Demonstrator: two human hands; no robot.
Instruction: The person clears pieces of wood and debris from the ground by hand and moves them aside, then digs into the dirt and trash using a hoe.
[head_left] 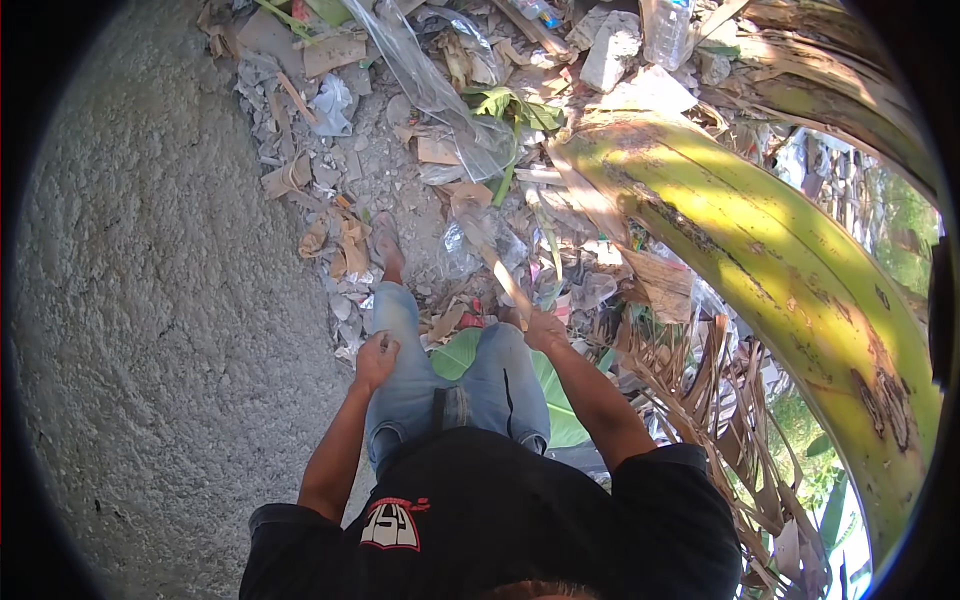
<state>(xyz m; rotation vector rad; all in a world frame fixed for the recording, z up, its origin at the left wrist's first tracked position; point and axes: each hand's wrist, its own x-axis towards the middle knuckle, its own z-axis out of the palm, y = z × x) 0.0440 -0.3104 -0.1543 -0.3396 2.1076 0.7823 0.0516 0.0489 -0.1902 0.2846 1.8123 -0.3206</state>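
At the left of the frame lay rough grey concrete (150, 300), and beside it the person's left hand (377, 358) hung curled shut and empty over a denim-clad thigh. Just right of centre, the right hand (543, 328) gripped the lower end of a long wooden stick (500, 275) that angled up into a heap of litter (400, 130) of plastic sheeting, cardboard scraps and rubble; the heap looked unsorted, with most work seemingly left. At right, a thick yellow-green banana stalk (760, 250) arched over dry leaves outdoors in sunlight.

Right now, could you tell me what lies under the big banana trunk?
Under the banana trunk: dry brown leaves and plastic scraps. The trunk hides the ground directly beneath it.
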